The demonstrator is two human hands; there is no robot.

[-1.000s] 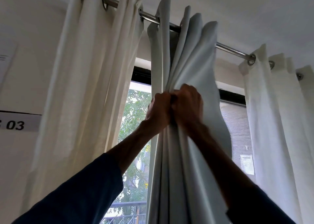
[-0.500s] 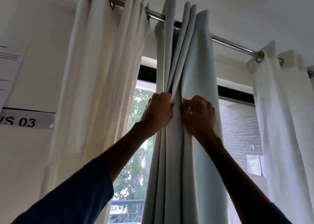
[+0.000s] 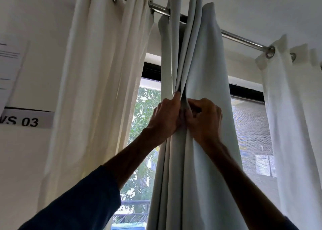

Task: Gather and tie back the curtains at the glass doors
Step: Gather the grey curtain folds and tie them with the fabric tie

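Item 1. Grey curtain (image 3: 205,64): hangs from the rod (image 3: 244,41) at the middle of the view, in front of the glass (image 3: 144,121). It is bunched into narrow upright folds and runs down out of view at the bottom edge. Its top pleats stand above the rod.

Item 2. Left grip (image 3: 165,119): raised to the curtain's left side, fingers curled round the gathered folds, one fingertip pointing up into a crease. A dark blue sleeve (image 3: 78,205) covers the upper forearm.

Item 3. Right grip (image 3: 204,120): just beside the left and touching it at the knuckles. Its fingers are bent and pinch a fold of the same curtain at the same height.

Item 4. Cream curtain (image 3: 97,73): on the rod left of the grey one, hanging loose, apart from both grips.

Item 5. White curtain (image 3: 292,116): at the right end of the rod, hung by metal rings, well apart from the grips.

Item 6. Wall, left: a sign (image 3: 28,120) reading "VS 03", with a printed sheet (image 3: 9,64) above it; its text is too blurred to read.

Item 7. Beyond the glass: green leaves and a railing (image 3: 130,216).
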